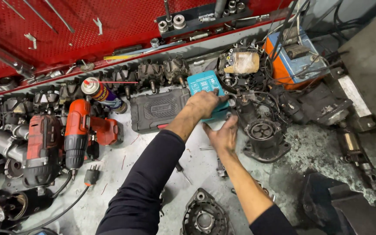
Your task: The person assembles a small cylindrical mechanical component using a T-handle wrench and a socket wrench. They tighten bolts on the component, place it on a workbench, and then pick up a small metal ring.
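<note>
My left hand [203,103] rests on top of a teal cardboard box [205,85] near the middle of the workbench and grips its upper edge. My right hand [223,135] is just below it, fingers curled up at the box's lower right corner, touching it. Both forearms wear dark sleeves pushed up. What lies under the box is hidden by my hands. A dark alternator housing [264,132] sits immediately right of my right hand.
A black tool case [157,109] lies left of the box. Red power drills [77,132], a spray can [103,93], several rotors [151,74], an orange-blue device [294,56], another housing [203,215] and a red pegboard [66,26] surround the grimy bench.
</note>
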